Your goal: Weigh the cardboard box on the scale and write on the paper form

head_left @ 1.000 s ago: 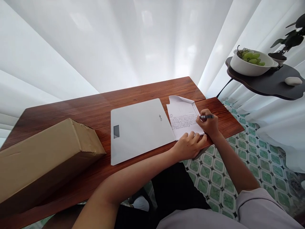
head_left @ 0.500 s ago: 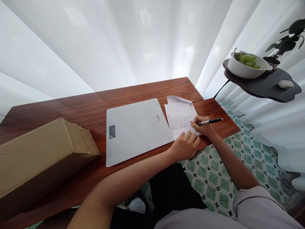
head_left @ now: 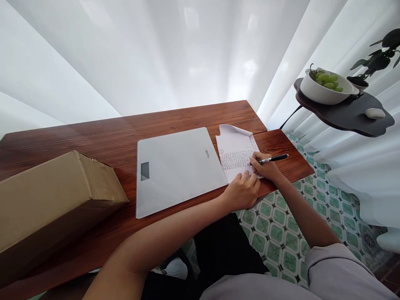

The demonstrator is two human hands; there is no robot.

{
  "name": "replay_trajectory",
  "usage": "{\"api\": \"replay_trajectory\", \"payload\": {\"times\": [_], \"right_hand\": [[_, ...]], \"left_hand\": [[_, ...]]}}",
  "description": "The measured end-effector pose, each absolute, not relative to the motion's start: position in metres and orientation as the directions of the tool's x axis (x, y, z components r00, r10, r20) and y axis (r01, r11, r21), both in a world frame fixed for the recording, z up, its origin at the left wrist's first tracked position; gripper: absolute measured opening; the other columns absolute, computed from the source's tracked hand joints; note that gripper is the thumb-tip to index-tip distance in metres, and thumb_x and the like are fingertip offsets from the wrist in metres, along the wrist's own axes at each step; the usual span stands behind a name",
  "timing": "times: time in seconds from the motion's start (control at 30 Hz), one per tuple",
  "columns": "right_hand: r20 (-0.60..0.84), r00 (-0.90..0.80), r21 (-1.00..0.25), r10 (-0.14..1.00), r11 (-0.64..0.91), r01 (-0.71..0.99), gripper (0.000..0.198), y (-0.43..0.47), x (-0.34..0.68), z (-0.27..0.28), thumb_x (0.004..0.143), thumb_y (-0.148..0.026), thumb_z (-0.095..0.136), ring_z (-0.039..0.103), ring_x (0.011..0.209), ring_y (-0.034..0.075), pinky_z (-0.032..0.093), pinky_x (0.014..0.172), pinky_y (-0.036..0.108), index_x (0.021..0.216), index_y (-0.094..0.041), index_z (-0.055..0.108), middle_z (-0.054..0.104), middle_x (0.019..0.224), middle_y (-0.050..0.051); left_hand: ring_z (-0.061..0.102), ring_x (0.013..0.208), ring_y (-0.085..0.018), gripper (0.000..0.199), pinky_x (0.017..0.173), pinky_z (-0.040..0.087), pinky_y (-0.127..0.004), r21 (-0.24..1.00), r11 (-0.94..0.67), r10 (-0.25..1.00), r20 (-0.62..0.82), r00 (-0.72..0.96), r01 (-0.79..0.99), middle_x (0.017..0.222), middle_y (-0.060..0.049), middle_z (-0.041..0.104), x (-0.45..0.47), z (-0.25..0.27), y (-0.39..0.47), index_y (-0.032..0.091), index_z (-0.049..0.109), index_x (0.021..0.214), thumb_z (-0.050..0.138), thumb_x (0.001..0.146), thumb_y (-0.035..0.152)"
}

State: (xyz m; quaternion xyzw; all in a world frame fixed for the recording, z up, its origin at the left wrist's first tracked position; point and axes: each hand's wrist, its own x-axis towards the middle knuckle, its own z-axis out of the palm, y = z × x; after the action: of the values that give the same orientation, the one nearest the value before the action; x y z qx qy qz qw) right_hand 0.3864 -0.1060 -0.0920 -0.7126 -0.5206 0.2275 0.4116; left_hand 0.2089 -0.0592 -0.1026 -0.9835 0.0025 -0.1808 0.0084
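A white sheet of paper [head_left: 235, 151] with rows of handwriting lies on the wooden table [head_left: 125, 133], its top corner curled up. My right hand [head_left: 265, 168] grips a black pen [head_left: 272, 158] with the tip on the paper's lower right part. My left hand [head_left: 243, 191] rests with loosely curled fingers on the paper's near edge and holds it down. A flat white digital scale [head_left: 178, 168] lies just left of the paper.
A large brown cardboard box [head_left: 53, 200] sits at the table's left end. To the right, a dark side shelf [head_left: 346, 112] carries a white bowl of green grapes [head_left: 326, 87], a small white object [head_left: 375, 113] and a potted plant [head_left: 379, 56]. White curtains hang behind; green tiled floor lies below.
My right hand slid left and down across the paper and the pen swung to point right. The left hand stayed on the paper's edge. The view shifted slightly.
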Motion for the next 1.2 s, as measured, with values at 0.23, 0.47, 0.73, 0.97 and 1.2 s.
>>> {"api": "replay_trajectory", "payload": {"times": [0.23, 0.47, 0.73, 0.97, 1.2], "right_hand": [[0.138, 0.333, -0.8, 0.933, -0.094, 0.593, 0.033, -0.1038, 0.3871, -0.0921, 0.095, -0.036, 0.053, 0.052, 0.047, 0.013, 0.045, 0.057, 0.028, 0.065, -0.023, 0.047, 0.054, 0.049, -0.005], [0.147, 0.331, -0.794, 0.932, -0.089, 0.602, 0.033, -0.1037, 0.388, -0.0953, 0.095, -0.035, 0.053, 0.052, 0.045, 0.012, 0.044, 0.056, 0.029, 0.065, -0.023, 0.046, 0.053, 0.048, -0.006], [0.113, 0.328, -0.805, 0.938, -0.107, 0.583, 0.034, -0.1043, 0.3894, -0.0977, 0.094, -0.037, 0.054, 0.053, 0.046, 0.012, 0.046, 0.056, 0.029, 0.064, -0.023, 0.047, 0.056, 0.048, -0.005], [0.084, 0.36, -0.83, 0.929, -0.135, 0.542, 0.033, -0.1041, 0.3893, -0.0969, 0.095, -0.041, 0.048, 0.048, 0.039, 0.013, 0.04, 0.044, 0.028, 0.067, -0.024, 0.049, 0.053, 0.045, -0.005], [0.094, 0.347, -0.814, 0.933, -0.128, 0.566, 0.033, -0.1038, 0.3879, -0.0928, 0.093, -0.038, 0.051, 0.049, 0.042, 0.013, 0.044, 0.052, 0.029, 0.064, -0.024, 0.046, 0.053, 0.046, -0.005]], "left_hand": [[0.06, 0.114, -0.039, 0.031, 0.087, 0.05, -0.045, -0.013, -1.0, -0.005, 0.386, 0.923, 0.0, 0.107, -0.017, 0.063, 0.2091, -0.1081, -0.0595, 0.007, 0.063, 0.106, 0.044, 0.095, 0.029], [0.061, 0.114, -0.038, 0.032, 0.089, 0.051, -0.046, 0.002, -1.0, 0.003, 0.389, 0.921, 0.003, 0.108, -0.016, 0.064, 0.21, -0.1095, -0.0593, 0.007, 0.063, 0.108, 0.044, 0.095, 0.029], [0.061, 0.114, -0.038, 0.03, 0.087, 0.051, -0.045, 0.007, -1.0, 0.004, 0.361, 0.933, 0.001, 0.107, -0.017, 0.064, 0.2102, -0.1073, -0.0595, 0.008, 0.064, 0.105, 0.043, 0.096, 0.028], [0.061, 0.116, -0.038, 0.034, 0.088, 0.052, -0.046, 0.003, -1.0, 0.012, 0.386, 0.923, 0.012, 0.113, -0.018, 0.064, 0.2092, -0.1079, -0.0598, 0.006, 0.063, 0.113, 0.043, 0.096, 0.028], [0.061, 0.117, -0.038, 0.034, 0.09, 0.051, -0.046, 0.003, -1.0, 0.008, 0.373, 0.928, 0.008, 0.115, -0.019, 0.064, 0.2105, -0.1093, -0.0596, 0.007, 0.064, 0.111, 0.041, 0.097, 0.029]]}}
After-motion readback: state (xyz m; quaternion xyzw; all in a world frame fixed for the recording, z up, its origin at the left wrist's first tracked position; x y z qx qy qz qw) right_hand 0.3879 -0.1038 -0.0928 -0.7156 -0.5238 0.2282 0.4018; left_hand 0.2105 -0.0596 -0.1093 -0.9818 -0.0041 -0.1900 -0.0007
